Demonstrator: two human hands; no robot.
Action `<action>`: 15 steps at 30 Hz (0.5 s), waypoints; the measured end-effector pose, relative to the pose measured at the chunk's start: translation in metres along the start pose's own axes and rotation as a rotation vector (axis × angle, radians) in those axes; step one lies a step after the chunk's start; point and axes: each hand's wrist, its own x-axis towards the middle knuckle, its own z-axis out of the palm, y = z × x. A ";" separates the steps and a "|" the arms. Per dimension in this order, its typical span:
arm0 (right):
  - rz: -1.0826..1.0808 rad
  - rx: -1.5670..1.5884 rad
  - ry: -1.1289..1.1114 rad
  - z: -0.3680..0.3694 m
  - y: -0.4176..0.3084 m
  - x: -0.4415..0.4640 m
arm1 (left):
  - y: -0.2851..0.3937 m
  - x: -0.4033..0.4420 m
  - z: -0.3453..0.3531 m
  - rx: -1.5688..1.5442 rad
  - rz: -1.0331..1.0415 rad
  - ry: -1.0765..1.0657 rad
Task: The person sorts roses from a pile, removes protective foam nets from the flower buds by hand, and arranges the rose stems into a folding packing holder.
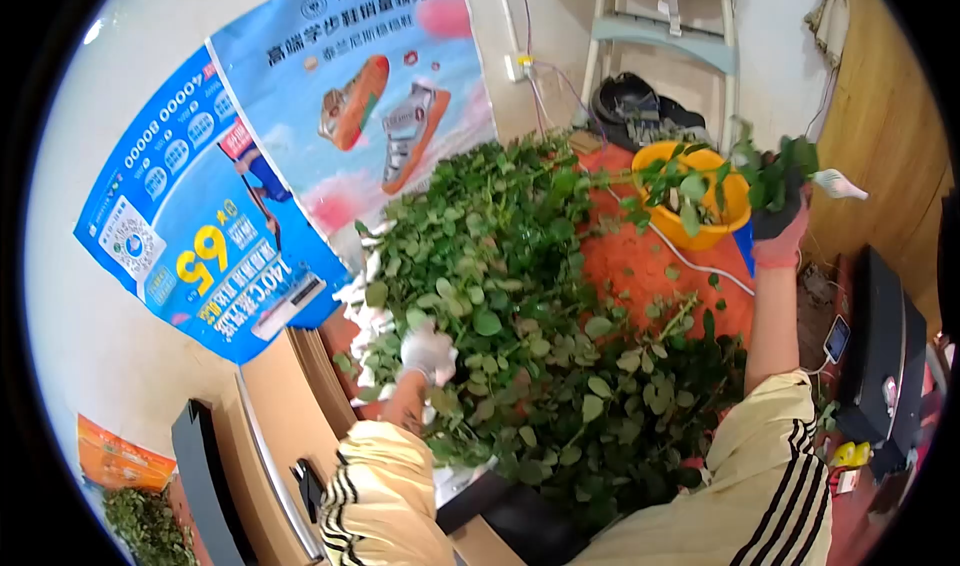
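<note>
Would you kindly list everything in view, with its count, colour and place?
Leafy cut stems: uncountable, green, heaped centrally
Flat surface: one, orange-red, beneath the stems
Round bucket: one, yellow, beyond the heap, right
Wrapped bud: one, whitish, beside the right hand
Printed poster panels: two, blue, upper left
High-legged chair: one, cream and grey-green, back
Small phone: one, dark-screened, right
Boxy object: one, black, right
Printed bag: one, orange, lower left
Small clutter: uncountable, mixed, right edge, unclear
Striped sleeves: two, cream and black, bottom
Gloved left hand: one, whitish, heap's left side
Gloved right hand: one, pink and dark, holding stems beside the bucket
</note>
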 end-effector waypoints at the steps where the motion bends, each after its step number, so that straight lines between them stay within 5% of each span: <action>1: -0.083 -0.098 -0.071 -0.026 -0.003 0.009 | -0.009 0.008 -0.007 -0.128 0.039 0.001; 3: -0.758 -1.750 -0.257 -0.053 -0.018 0.014 | -0.029 0.026 -0.014 -0.301 0.001 -0.007; 6: -0.791 -1.765 -0.258 -0.061 -0.020 0.007 | -0.060 0.031 -0.041 -0.366 0.230 -0.001; 8: -0.836 -1.827 -0.247 -0.048 -0.025 -0.002 | -0.091 0.036 -0.050 -0.066 0.468 0.015; 10: -0.931 -1.962 -0.226 -0.026 -0.032 -0.014 | -0.091 0.029 -0.059 -0.588 0.091 -0.112; 11: -0.934 -1.954 -0.231 -0.016 -0.035 -0.019 | -0.084 0.021 -0.066 -0.592 0.086 -0.106; 13: -0.932 -1.792 -0.289 -0.003 -0.036 -0.029 | -0.057 -0.011 -0.097 0.081 0.165 0.218; 15: -0.843 -1.651 -0.247 -0.007 -0.032 -0.035 | -0.048 -0.005 -0.121 0.201 0.032 0.334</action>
